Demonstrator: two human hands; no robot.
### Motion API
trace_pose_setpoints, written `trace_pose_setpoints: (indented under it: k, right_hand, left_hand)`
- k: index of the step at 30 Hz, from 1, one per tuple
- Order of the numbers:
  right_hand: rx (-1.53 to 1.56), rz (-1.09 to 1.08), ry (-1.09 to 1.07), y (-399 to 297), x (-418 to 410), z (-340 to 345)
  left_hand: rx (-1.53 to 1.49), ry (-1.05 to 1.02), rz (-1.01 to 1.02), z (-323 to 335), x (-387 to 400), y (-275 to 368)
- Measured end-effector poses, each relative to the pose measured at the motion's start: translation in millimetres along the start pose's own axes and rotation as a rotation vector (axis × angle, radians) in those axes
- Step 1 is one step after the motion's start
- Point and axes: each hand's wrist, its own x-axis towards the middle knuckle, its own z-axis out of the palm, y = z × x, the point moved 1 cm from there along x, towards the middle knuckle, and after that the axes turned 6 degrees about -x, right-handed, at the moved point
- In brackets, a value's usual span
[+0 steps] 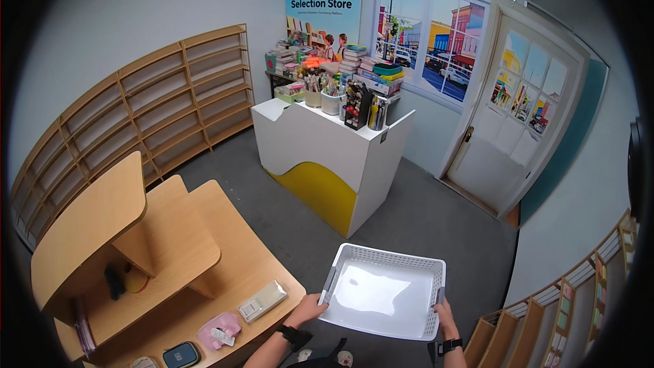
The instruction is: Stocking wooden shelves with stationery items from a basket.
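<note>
A white plastic basket point(383, 294) with perforated walls and grey handles is held out in front of me, with nothing in it but a bright reflection on its floor. My left hand point(308, 308) grips its left handle side, and my right hand point(444, 317) grips the right one. Each wrist wears a black band. Left of the basket, a pale boxed item with a label point(263, 300) lies on the wooden display stand's lowest shelf, near a pink pouch point(219, 330) with a tag and a dark blue case point(182, 355).
A tiered wooden display stand point(250, 260) is at my left. Ahead stands a white counter point(317, 148) bearing pen holders, with stacked stationery behind it. Wooden wall shelves point(153, 107) line the left wall; a door point(480, 163) and more shelving point(531, 322) are on the right.
</note>
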Motion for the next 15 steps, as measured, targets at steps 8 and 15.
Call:
trace_pose_setpoints:
  k: [8, 15]
  right_hand:
    - [-0.109, -0.062, -0.189, -26.5, 189.5, 31.0]
    - [-0.200, -0.096, -0.375, -113.9, 368.4, 158.3]
  left_hand:
    - [0.093, 0.070, -0.009, -68.1, 155.8, -6.7]
    - [0.008, 0.320, -0.054, -198.3, 279.0, -21.0]
